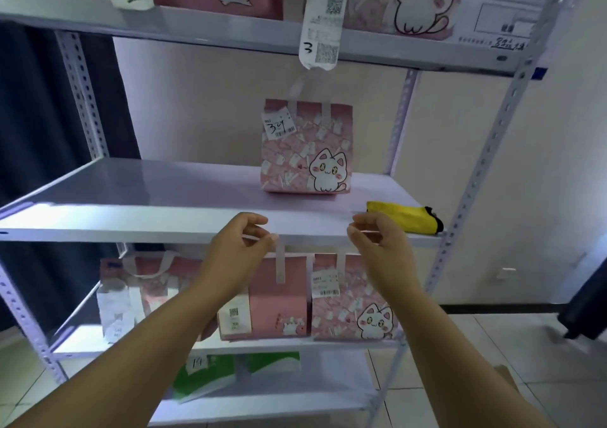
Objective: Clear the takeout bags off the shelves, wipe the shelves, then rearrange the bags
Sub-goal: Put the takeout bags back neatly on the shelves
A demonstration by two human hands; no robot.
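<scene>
Takeout bag (305,151) with a cat print stands upright at the back of the middle shelf (131,197). My left hand (241,242) and right hand (374,242) hover at its front edge, fingers loosely curled, holding nothing. A yellow cloth (400,217) lies beside my right hand.

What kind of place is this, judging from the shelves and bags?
Probably a pickup corner for takeout orders: a white metal rack holds pink cat-print bags, and printed slips with handwritten numbers hang from them. A yellow cloth lies on the middle shelf.
</scene>
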